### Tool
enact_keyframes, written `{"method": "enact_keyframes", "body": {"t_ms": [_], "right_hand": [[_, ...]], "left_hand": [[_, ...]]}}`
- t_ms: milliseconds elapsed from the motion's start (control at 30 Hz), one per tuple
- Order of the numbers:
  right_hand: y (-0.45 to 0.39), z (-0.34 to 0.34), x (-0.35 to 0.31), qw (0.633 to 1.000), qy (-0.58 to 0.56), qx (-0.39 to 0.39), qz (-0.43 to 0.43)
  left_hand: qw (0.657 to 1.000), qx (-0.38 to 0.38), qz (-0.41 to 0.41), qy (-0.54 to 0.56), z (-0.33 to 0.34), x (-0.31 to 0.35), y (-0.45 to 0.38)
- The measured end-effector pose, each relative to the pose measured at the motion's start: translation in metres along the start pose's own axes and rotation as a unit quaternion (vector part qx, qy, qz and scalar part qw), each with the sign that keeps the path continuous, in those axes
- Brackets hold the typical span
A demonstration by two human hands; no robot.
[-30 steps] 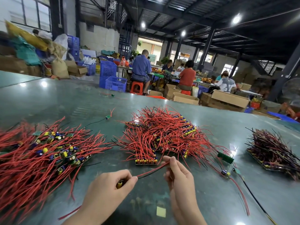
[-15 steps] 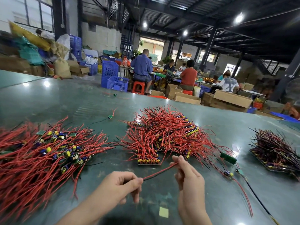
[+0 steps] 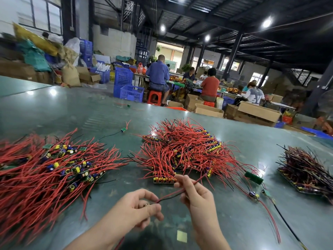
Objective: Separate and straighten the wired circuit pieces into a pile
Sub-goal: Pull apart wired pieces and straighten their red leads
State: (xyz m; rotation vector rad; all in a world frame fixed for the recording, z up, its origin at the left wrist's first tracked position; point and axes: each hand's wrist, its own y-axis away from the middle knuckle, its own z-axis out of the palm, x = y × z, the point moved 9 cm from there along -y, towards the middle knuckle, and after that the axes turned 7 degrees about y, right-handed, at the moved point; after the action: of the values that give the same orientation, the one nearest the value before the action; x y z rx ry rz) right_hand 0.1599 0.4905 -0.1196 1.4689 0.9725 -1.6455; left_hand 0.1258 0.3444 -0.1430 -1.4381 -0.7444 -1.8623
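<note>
While the person's left hand pinches the board end of one wired circuit piece between thumb and fingertips, the right hand grips its red and black leads a little farther along, so the pair of wires runs taut between the two hands, just above the green table. From here it looks a featherweight thing: a tiny board with a couple of components, trailing thin insulated leads that flop and keep whatever bend they were left in. The wires seem soft enough to smooth by drawing them through closed fingers, but I would guess the solder joints at the board are the weak spot, so the sensible hold is on the board itself with one hand, the other sliding outward along the insulation, not tugging hard. The insulation looks smooth and a bit slick, so a firm pinch is probably needed. Directly beyond the hands lies the tangled heap of unsorted pieces, with a joined row of boards at its near edge. To the left spreads the combed-out pile, wires lying roughly one way, likely where this piece belongs. Far right sits a darker bundle, and a few loose pieces lie between.
</note>
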Motion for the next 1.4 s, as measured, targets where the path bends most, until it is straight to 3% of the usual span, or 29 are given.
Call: {"method": "enact_keyframes", "body": {"t_ms": [233,367,767,900,1100,1233,1400], "right_hand": [[0.012,0.026,-0.010,0.988,0.100,-0.109,-0.045],[0.015,0.032,-0.014,0.982,0.119,-0.135,-0.063],[0.015,0.037,-0.008,0.974,0.080,-0.210,-0.043],[0.007,0.024,-0.008,0.983,0.108,-0.143,-0.049],[0.002,0.015,-0.005,0.987,0.131,-0.077,-0.044],[-0.003,-0.002,0.001,0.997,0.077,0.000,-0.024],[-0.002,-0.010,0.007,0.996,0.072,0.046,-0.020]], "left_hand": [[0.994,0.021,-0.021,0.104,-0.005,-0.005,-0.002],[0.989,0.021,-0.039,0.142,-0.005,-0.008,-0.001],[0.991,-0.037,-0.054,0.115,-0.005,0.001,0.003],[0.995,0.018,-0.019,0.097,-0.019,0.005,0.000],[0.995,0.010,-0.019,0.094,-0.020,0.004,-0.001],[0.996,0.022,-0.002,0.089,-0.022,0.006,-0.002],[0.996,0.053,0.078,-0.013,-0.017,0.020,0.000]]}}
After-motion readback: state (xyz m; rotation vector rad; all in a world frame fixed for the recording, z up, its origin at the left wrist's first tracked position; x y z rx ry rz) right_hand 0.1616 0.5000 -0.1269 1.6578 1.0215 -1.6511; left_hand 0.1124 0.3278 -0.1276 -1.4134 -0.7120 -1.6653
